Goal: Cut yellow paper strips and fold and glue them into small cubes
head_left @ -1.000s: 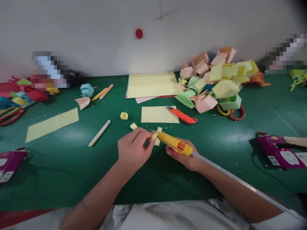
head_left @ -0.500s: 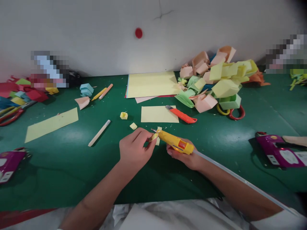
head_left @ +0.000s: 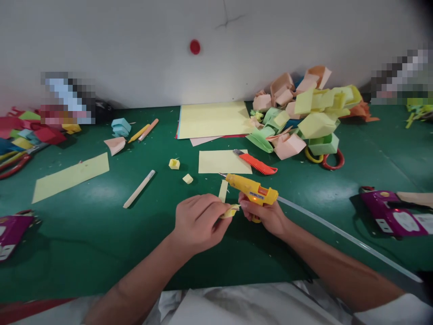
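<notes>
Far left, a yellow strip (head_left: 71, 176) lies flat on the green table (head_left: 101, 234), with a pale glue stick (head_left: 139, 188) nearer the middle. Your left hand (head_left: 199, 221) is pinching a small folded yellow piece (head_left: 230, 211) between thumb and fingers, right in front of you. Just beside it, your right hand (head_left: 267, 216) grips the yellow glue gun (head_left: 252, 189), nozzle pointing away from the piece, not touching it. I'd say this one's mid-assembly. A pile of folded shapes (head_left: 304, 117) sits at the right, but a flat yellow sheet (head_left: 219, 161) and an orange cutter (head_left: 257, 163) lie behind.

You have one glue gun (head_left: 252, 189), one orange knife (head_left: 255, 163), two purple boxes (head_left: 392, 212) and three yellow paper bits (head_left: 232, 211).
</notes>
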The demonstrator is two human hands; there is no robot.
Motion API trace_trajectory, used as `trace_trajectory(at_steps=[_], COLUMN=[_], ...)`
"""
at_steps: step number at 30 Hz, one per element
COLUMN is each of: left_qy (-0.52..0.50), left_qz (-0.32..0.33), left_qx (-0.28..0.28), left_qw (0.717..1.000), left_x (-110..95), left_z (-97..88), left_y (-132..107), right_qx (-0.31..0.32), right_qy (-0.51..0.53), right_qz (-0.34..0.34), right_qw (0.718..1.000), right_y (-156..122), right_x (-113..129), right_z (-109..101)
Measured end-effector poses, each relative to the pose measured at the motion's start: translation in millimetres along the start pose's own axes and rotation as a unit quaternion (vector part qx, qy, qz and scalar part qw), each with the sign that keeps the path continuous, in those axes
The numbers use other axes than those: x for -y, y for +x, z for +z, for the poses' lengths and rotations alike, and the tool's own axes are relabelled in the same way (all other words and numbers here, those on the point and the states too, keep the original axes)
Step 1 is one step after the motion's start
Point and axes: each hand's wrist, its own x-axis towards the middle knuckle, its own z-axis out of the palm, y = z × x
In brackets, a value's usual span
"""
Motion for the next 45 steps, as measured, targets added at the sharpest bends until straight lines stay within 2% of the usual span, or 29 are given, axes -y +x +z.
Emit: trace_trajectory(at_steps=[4,8,11,17,22,26,30,36,45], left_qy=[-0.022,-0.007,-0.027,-0.064,-0.054,-0.002,0.005,-0.041,-0.057], left_qz=[-0.026,-0.029,-0.058,-0.111,-0.119,-0.128,-0.118,-0.097,-0.078], left_qx=[0.012,0.015,0.018,0.022,0.010,-0.031,-0.053,0.020,0.027], left_qw=[0.999,0.999,0.998,0.991,0.991,0.991,0.992,0.994,0.995], left_x=[-5,-6,-6,-10,-6,4,6,0,-1], left_z=[9.8,13.2,13.3,13.0,10.4,2.2,-1.7,5.0,4.1], left_y=[-3,-3,-3,-2,-1,3,4,-3,-2], right_qx=[0.011,0.020,0.028,0.025,0.025,0.053,0.017,-0.012,-0.015], right_qy=[-0.015,-0.091,-0.139,-0.162,-0.170,-0.120,-0.024,0.104,0.154], right_qz=[-0.019,-0.094,-0.134,-0.150,-0.134,-0.090,-0.011,0.018,0.017], right_qw=[1.000,0.991,0.981,0.975,0.976,0.987,1.000,0.994,0.988], right_y=[-1,-4,-4,-3,-4,-6,-3,4,5], right_x=[0,-4,-5,-4,-2,1,0,3,8], right_z=[3,6,6,7,5,5,3,-2,-9])
